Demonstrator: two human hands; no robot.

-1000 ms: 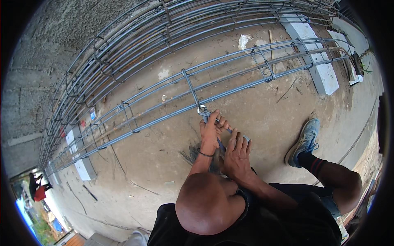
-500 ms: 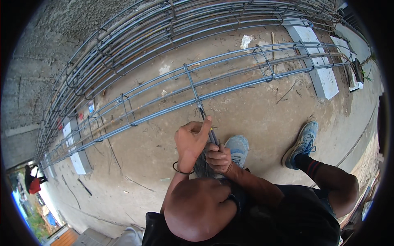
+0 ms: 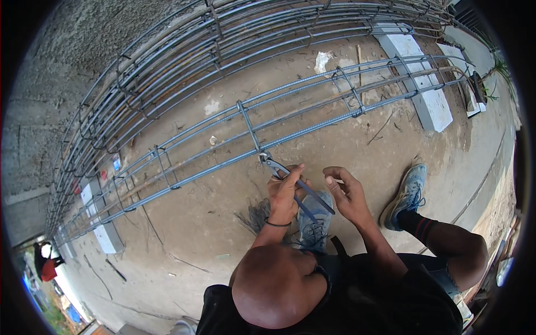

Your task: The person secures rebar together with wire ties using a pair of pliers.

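Observation:
My left hand (image 3: 283, 196) is wrapped round a pair of pincers (image 3: 273, 163) with long dark handles, spread slightly apart. The pincers' jaws are up against the near bar of a narrow rebar cage (image 3: 304, 131), where a stirrup (image 3: 249, 125) meets it. Any wire in the jaws is too small to make out. To the right of the handle ends, my right hand (image 3: 347, 196) is raised off the tool, its fingers bent and parted from the thumb, with nothing visible in it. A bundle of thin tie wires (image 3: 254, 216) shows beside my left wrist.
The cage rests on white blocks at the right (image 3: 432, 109) and left (image 3: 108, 237). Behind it lies a stack of rebar cages (image 3: 184, 67) along a rough concrete wall (image 3: 50, 84). Wire offcuts litter the floor. My shoes (image 3: 410, 187) stand close to the cage.
My right hand has let go of the pincers and moved right. My left hand, previously beside the tool, now grips its handles, which have spread and swung right. The wire bundle has come into clearer view.

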